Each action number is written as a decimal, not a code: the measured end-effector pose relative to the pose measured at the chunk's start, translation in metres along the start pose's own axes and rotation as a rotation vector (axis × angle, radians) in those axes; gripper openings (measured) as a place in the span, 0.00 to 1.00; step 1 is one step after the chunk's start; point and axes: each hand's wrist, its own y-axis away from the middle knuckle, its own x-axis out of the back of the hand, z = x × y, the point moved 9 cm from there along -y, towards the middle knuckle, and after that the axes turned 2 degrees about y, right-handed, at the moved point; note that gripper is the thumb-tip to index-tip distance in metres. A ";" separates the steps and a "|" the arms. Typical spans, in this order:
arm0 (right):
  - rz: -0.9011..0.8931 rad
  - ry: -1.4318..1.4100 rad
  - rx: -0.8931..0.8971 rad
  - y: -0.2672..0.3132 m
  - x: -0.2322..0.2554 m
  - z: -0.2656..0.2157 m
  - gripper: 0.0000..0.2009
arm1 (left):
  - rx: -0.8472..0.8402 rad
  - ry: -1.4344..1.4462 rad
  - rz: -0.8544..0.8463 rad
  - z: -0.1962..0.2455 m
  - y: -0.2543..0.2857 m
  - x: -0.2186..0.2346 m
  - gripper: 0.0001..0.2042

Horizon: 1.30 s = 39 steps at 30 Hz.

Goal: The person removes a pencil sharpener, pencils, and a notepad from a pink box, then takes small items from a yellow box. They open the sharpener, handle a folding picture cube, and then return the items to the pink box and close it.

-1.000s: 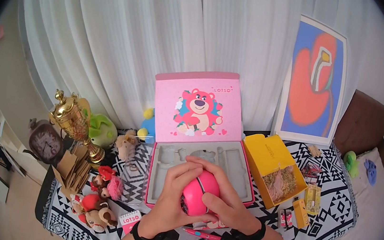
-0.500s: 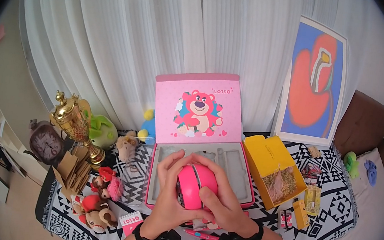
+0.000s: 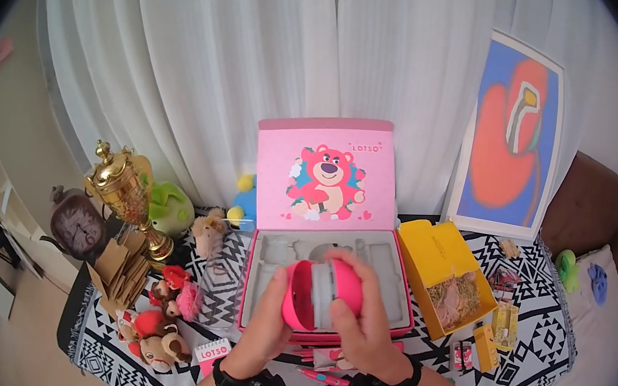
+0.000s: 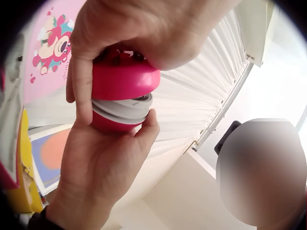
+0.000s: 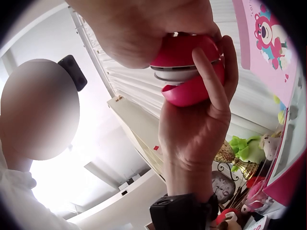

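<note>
A parted pink case is clamped between left hand, at eight o'clock, and right hand, at four. Both sides are seemingly steadied thus.

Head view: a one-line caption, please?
Left hand and right hand hold a half-open pink ball by the open pink box.

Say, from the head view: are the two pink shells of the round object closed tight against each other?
No, the grey part shows between the left shell and the right shell.
</note>
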 end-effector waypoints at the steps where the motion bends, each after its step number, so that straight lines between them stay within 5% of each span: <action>1: -0.002 0.000 0.000 0.000 0.001 -0.001 0.25 | 0.048 0.096 0.036 0.001 0.000 0.003 0.28; 4: 0.258 -0.219 -0.114 0.002 0.026 0.013 0.21 | 0.100 0.207 -0.023 0.010 -0.004 0.004 0.33; 8: 0.329 -0.708 -0.351 -0.001 0.022 0.031 0.24 | 0.149 0.377 -0.099 0.008 -0.004 -0.003 0.40; 19: 0.252 -0.770 -0.293 0.000 0.024 0.021 0.23 | 0.229 0.617 -0.175 0.004 0.001 -0.009 0.43; 24: 0.275 -0.699 -0.164 0.003 0.034 0.012 0.24 | 0.329 0.885 -0.443 0.017 0.011 -0.032 0.43; 29: 0.313 -0.664 -0.117 0.008 0.034 -0.003 0.33 | 0.322 0.883 -0.499 0.018 0.014 -0.034 0.42; 39: 0.273 -0.506 -0.132 0.003 0.034 -0.001 0.35 | 0.295 0.772 -0.499 0.013 0.011 -0.027 0.41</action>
